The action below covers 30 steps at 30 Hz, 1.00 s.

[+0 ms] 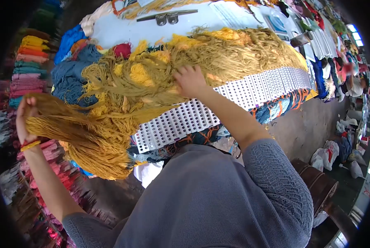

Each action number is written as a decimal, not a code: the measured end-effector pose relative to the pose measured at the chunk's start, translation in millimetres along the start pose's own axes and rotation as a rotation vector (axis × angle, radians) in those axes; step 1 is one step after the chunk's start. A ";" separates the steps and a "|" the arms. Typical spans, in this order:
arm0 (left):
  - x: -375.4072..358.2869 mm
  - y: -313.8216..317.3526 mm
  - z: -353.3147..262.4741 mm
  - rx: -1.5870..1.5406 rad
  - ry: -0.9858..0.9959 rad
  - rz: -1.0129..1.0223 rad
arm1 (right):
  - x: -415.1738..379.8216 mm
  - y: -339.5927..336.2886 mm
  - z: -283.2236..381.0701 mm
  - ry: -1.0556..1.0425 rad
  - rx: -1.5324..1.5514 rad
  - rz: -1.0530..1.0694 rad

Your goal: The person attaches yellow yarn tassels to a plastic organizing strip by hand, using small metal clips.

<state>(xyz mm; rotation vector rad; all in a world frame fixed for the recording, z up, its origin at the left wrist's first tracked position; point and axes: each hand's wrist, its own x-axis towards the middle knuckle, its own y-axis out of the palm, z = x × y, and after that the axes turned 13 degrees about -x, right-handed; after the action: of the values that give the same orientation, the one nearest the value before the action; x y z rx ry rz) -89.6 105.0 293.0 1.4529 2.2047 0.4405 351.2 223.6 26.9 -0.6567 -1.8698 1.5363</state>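
My left hand (23, 123), out at the far left, is wrapped round a hank of golden-brown yarn (63, 122). The hank stretches from the fingers to the left end of a big heap of olive and mustard yarn (242, 53). On top of that heap, near its middle, lies my right hand (192, 83), fingers apart and pressed against the strands. Their tips partly sink out of sight among the threads. A row of white cards with dark holes (259, 87) runs along the heap's near edge, just below my right hand.
Blue yarn (75, 72) is piled at the heap's left end. A dark metal clamp bar (167, 17) lies on the white surface behind. Racks of coloured yarn (30, 68) stand left, and a brown cylinder (315, 180) is at right. White bags (325, 155) rest on the floor.
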 end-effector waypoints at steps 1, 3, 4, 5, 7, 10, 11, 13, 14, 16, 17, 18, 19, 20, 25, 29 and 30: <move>-9.3 26.4 -10.8 -0.067 -0.054 0.102 | 11.1 -11.9 -11.3 0.007 -0.008 -0.008; -16.0 52.3 -3.2 -0.176 -0.217 0.456 | 27.5 -31.5 -28.4 0.210 0.067 -0.065; -28.3 80.7 21.6 -0.176 -0.038 0.223 | 28.0 -38.4 -29.8 0.266 0.123 -0.160; -30.0 101.8 62.6 -0.126 0.206 -0.050 | 26.0 -41.3 -29.1 0.256 0.269 -0.129; -20.1 70.8 127.9 -0.303 -0.048 0.204 | 10.5 -65.2 -15.7 0.246 0.670 -0.091; -34.7 92.8 222.7 -0.298 -0.395 0.223 | -14.6 -97.1 12.5 0.237 1.034 0.085; -41.9 111.8 242.6 -0.336 -0.481 0.159 | -20.0 -103.6 21.8 0.245 1.120 0.142; -50.5 136.1 275.4 -0.367 -0.609 0.099 | -29.2 -82.8 44.0 0.309 1.366 0.106; -52.6 138.0 289.6 -0.359 -0.657 0.100 | -31.1 -92.0 50.5 0.400 1.548 0.151; -55.7 137.0 310.6 -0.395 -0.806 0.082 | -40.3 -98.5 52.8 0.370 1.363 0.146; -58.5 137.7 317.3 -0.368 -0.749 0.057 | -43.1 -100.3 49.5 0.331 1.175 0.140; -61.4 135.5 320.4 -0.369 -0.754 0.065 | -46.9 -90.5 47.7 0.290 1.147 0.114; -65.8 140.3 316.0 -0.198 -0.659 0.168 | -51.0 -92.8 44.4 0.295 1.142 0.114; -68.3 144.8 311.5 -0.031 -0.556 0.266 | -55.9 -96.3 41.1 0.350 1.243 0.152; -69.0 172.8 308.1 0.020 -0.602 0.435 | -74.7 -81.4 29.8 0.454 1.296 0.181; -67.3 198.0 315.1 -0.006 -0.615 0.362 | -79.2 -92.3 2.9 0.448 1.536 0.271; -64.3 203.8 316.7 -0.024 -0.648 0.335 | -77.6 -94.2 -3.5 0.447 1.607 0.238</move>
<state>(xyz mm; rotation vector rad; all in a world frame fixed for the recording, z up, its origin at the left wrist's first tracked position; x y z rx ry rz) 260.0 129.7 141.0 1.6640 1.4532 0.0728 407.6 151.8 107.9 -0.3286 0.0753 2.1513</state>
